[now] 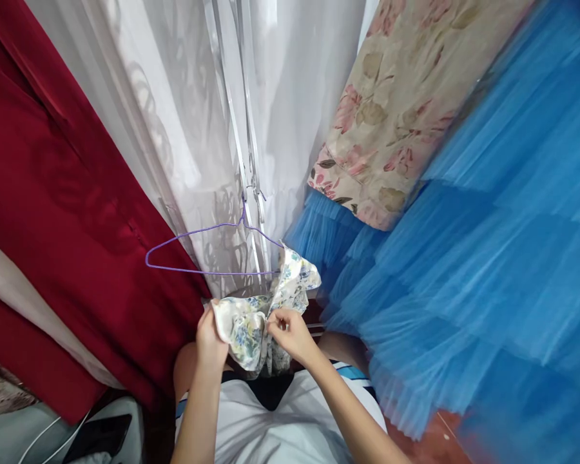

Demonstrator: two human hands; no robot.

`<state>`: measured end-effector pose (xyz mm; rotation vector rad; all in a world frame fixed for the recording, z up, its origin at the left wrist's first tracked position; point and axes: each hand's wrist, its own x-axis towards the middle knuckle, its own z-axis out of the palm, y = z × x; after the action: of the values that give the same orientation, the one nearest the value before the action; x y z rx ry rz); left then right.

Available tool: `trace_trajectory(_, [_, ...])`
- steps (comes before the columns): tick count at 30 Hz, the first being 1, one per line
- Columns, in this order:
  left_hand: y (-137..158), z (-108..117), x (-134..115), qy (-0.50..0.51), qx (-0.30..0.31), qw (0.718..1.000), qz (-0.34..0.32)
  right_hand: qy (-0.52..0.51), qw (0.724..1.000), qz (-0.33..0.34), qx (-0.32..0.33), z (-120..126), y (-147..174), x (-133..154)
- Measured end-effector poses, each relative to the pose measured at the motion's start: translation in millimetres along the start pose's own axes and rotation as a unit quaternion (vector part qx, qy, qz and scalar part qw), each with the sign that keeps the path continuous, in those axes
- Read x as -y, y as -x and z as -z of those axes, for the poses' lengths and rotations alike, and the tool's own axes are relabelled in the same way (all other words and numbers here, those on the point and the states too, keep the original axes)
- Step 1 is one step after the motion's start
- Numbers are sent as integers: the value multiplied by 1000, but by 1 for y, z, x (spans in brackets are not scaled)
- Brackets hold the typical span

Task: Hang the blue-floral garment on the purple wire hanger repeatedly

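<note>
A white garment [244,325] with a blue and yellow floral print hangs by one side from the right end of a purple hanger [193,269]. The hanger's left arm is bare, and its hook sits on white straps hanging in front. My left hand [211,338] is closed on the garment's left edge. Close to the garment's middle, my right hand [289,332] has its thumb and fingers pinched together on the cloth. The lower part of the garment drops toward my lap, partly hidden by my hands.
Red cloth [67,193] hangs on the left and white curtains [174,122] stand ahead. To the right are a pink floral cloth [391,116] and a layered blue tulle skirt [488,277]. A dark flat device [99,438] with a white cable lies at the lower left.
</note>
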<state>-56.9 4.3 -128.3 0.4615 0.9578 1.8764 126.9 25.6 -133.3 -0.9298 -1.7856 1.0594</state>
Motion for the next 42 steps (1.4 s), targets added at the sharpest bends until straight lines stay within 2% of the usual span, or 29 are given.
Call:
trace_trajectory(2, [27,-23,8,-23,69,997,-4,14,999,46,7,7,7,3])
trace_trajectory(4, [47,-43,8,-125,152,979,-49,-19,996,70,54,11,13,12])
trace_trajectory(6, [58,-57,3,-246,209,940,-109,-62,993,44,94,14,17,21])
trace_trajectory(8, [61,-63,-2,-304,231,912,-152,-89,991,3,99,20,21,29])
trace_trajectory(9, [61,-63,-3,-308,245,906,-157,-95,990,-12,100,25,22,33])
trace_trajectory(11, [60,-60,-1,-311,312,890,-116,-95,988,-22,120,44,25,39])
trace_trajectory(14, [62,-45,8,-377,430,820,-16,-67,982,-37,176,86,21,49])
trace_trajectory(15, [63,-38,12,-410,439,799,-6,-51,982,-42,177,103,17,52])
trace_trajectory(17, [64,-27,16,-462,413,784,-28,-20,987,-36,155,134,2,54])
trace_trajectory(18, [63,-22,16,-474,392,787,-45,-14,993,-21,117,148,-9,53])
trace_trajectory(20, [61,-18,10,-469,363,803,-65,-21,996,2,86,168,-37,50])
trace_trajectory(23, [56,-23,-7,-390,341,855,-33,-39,997,27,59,175,-87,42])
trace_trajectory(25, [52,-29,-20,-315,327,891,9,-83,996,32,25,164,-117,38])
trace_trajectory(27, [49,-34,-35,-254,327,909,49,-136,990,14,20,146,-139,38])
trace_trajectory(29, [43,-32,-52,-225,332,913,73,-176,982,-25,56,127,-149,40])
trace_trajectory(32, [29,-15,-82,-246,333,907,80,-222,966,-68,118,111,-146,46])
trace_trajectory(34, [15,4,-102,-300,355,881,84,-248,957,-66,137,112,-139,50])
trace_trajectory(35, [6,14,-110,-337,376,859,88,-254,955,-62,143,115,-137,53])
trace_trajectory(38, [-25,46,-131,-475,433,761,89,-239,956,-62,157,126,-133,61])
trace_trajectory(40, [-50,62,-142,-571,433,696,38,-217,960,-65,166,131,-134,66])
trace_trajectory(42, [-75,72,-155,-651,399,643,-60,-201,962,-64,176,132,-135,70])
